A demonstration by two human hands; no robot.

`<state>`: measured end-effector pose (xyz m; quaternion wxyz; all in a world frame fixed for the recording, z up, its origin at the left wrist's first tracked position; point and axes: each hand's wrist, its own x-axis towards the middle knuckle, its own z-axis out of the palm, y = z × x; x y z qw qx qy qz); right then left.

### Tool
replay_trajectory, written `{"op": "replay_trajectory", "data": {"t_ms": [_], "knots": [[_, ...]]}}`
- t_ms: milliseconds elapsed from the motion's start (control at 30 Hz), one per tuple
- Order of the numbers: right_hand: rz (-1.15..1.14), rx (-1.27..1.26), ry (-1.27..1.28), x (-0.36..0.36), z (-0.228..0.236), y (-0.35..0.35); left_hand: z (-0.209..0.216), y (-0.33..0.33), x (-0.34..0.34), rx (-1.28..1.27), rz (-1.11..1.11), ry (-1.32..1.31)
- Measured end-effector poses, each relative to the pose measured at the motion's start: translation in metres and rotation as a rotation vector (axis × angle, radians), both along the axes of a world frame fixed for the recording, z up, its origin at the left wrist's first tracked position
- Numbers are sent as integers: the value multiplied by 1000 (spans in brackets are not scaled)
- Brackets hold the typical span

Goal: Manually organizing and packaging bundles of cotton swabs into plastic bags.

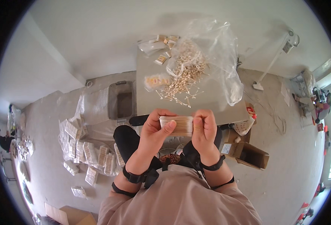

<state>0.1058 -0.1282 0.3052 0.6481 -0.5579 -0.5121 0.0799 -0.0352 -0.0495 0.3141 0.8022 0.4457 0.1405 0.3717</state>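
Between my two hands, close to my lap, is a flat pack of cotton swabs [181,126] with wooden sticks lying side by side. My left hand [155,127] grips its left end, the thumb pressed across the front. At the right end, my right hand [204,129] pinches it between thumb and fingers. Beyond the hands, on the table [218,111], lies a heap of loose cotton swabs [186,77], spilling from a clear plastic bag [225,56]. Small packets [160,59] with yellowish labels lie left of the heap.
A grey plastic bin [121,101] stands left of the table. Many bundled swab packs [94,154] lie on plastic sheeting on the left floor. An open cardboard box [252,155] is at the right, another [69,215] at the lower left. Other people [321,107] sit far off.
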Motion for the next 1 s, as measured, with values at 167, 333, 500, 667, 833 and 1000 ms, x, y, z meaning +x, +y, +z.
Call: {"op": "replay_trajectory", "data": {"t_ms": [167,333,500,667,833,1000], "knots": [[-7,81,28,-5,6,-2,8,-3,-1,-25,-20,-52],[-58,79,26,-8,3,-4,5,-6,-3,34,4,-54],[-63,55,51,-8,2,-4,9,-5,0,-30,32,-38],[-108,87,-6,-5,1,-3,14,-3,-1,-135,21,-26],[-115,75,-2,-5,-2,-1,3,1,5,-91,56,-62],[-124,52,24,-3,-4,1,-6,3,4,124,111,23]]}}
